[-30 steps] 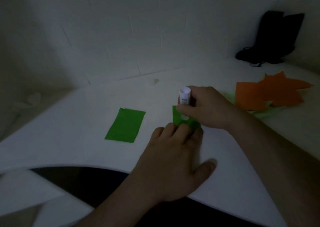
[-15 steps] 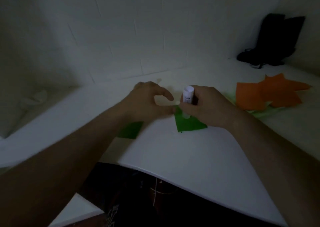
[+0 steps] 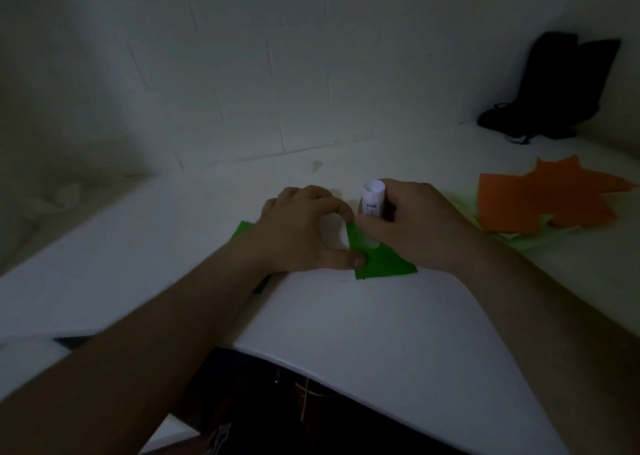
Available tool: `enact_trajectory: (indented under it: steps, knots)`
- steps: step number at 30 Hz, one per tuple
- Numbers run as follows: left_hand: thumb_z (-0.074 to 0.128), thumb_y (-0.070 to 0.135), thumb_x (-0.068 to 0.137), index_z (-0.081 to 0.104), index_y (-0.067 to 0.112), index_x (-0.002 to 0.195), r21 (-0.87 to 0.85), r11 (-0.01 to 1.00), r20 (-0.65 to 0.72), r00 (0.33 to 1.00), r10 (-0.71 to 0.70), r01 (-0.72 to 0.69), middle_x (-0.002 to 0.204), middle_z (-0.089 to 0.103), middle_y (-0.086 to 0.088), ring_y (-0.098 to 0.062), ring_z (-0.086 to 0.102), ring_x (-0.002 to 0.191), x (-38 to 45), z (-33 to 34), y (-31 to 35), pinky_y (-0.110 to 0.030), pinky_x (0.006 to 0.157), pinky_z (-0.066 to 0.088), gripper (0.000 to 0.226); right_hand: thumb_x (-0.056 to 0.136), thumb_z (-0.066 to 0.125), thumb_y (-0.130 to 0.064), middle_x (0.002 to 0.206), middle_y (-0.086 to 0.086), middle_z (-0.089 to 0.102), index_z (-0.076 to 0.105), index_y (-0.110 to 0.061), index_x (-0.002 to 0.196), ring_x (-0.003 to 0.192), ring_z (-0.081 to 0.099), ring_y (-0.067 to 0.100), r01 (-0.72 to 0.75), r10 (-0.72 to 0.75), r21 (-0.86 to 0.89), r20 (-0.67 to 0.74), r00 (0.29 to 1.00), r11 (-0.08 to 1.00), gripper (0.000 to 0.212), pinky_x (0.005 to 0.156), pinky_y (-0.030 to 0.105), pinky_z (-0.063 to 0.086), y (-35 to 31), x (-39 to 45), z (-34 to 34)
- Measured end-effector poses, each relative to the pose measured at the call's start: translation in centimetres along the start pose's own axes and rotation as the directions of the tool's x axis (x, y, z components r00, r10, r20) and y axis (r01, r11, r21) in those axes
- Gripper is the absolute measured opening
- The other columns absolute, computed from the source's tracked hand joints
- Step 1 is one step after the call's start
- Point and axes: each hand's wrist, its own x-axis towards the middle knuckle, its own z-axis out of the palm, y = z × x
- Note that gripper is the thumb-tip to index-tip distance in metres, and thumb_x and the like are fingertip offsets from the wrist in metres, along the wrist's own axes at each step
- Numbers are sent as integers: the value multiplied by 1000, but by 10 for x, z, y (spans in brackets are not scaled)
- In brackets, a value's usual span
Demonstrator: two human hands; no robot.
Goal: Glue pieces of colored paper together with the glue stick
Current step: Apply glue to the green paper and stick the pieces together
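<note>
**Glue stick and green paper, held at mid-table**

Glue stick (image 3: 373,201): white tube, upright, lower end on the green paper piece (image 3: 382,262). Right hand (image 3: 414,224): fingers curled round the tube, gripping it.

Green paper piece: flat on the white table (image 3: 381,343), partly under both hands. Left hand (image 3: 301,232): fingers arched, forefinger tip and thumb tip pressing the paper's left edge; holds nothing.

Second green piece (image 3: 244,229): just left, mostly hidden beneath the left hand and forearm.

Orange paper pieces (image 3: 540,200): overlapping pile at right, well apart, lying over pale green sheets (image 3: 526,241).

Black bag (image 3: 550,87): far right corner, against the wall.
</note>
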Motion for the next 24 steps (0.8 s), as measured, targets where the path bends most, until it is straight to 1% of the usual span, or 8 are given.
enact_trajectory:
  steps: [4,9,12,16,18,21,22,24]
  knots:
    - [74,83,62,50,55,132,-2,1000,-4,1000,4,-4,146,43,14,-20,34,136,0,0,0,-39,104,25,79,94,67,-36,74,-3,62,57,-26,81,72,58,15,34,-34,5,-3,999,999,19,59,29,42,-4,1,4]
    - [52,96,48,50,56,132,7,1000,-3,1000,-3,3,145,44,15,-21,36,134,0,2,-1,-41,107,30,94,93,69,-34,70,-10,59,52,-36,76,64,54,3,50,-50,38,-10,999,998,25,55,16,37,-10,2,9]
    - [50,97,47,52,55,130,23,1000,-5,1000,7,-7,143,46,14,-21,38,134,1,3,-2,-45,110,33,94,93,69,-35,71,-11,61,53,-36,78,65,56,1,58,-58,41,-7,998,997,22,56,14,38,-14,4,14]
    - [52,97,47,51,51,131,34,999,11,1000,28,-28,141,45,13,-19,37,131,2,2,-5,-40,106,31,96,92,68,-41,77,-15,66,60,-36,82,72,61,-2,35,-35,88,1,999,995,14,61,14,39,-18,5,14]
    - [53,97,50,50,51,135,22,999,-4,1000,27,-27,143,46,14,-18,37,130,3,3,-7,-40,105,31,96,93,70,-39,81,-15,71,68,-30,90,74,66,-1,-24,47,212,-107,993,977,10,67,21,49,-17,7,6]
    - [48,99,56,53,53,133,41,999,-82,996,34,-31,143,51,12,-22,42,134,6,8,-11,-51,112,35,90,95,71,-31,77,-5,72,70,-21,91,67,68,5,-37,140,282,-352,925,959,11,59,28,50,-13,9,-13]
    - [45,99,57,54,52,134,41,999,-97,995,23,-19,144,51,10,-23,42,134,7,8,-11,-53,113,35,90,95,71,-30,77,-1,72,70,-17,90,66,68,10,-37,146,276,-387,910,960,13,57,30,51,-12,11,-19]
    - [42,100,57,54,53,135,39,999,-104,995,3,1,145,51,9,-25,42,135,8,8,-11,-53,113,34,92,94,71,-31,78,1,71,70,-16,91,67,66,17,-52,135,225,-369,920,973,15,61,31,50,-9,14,-26]
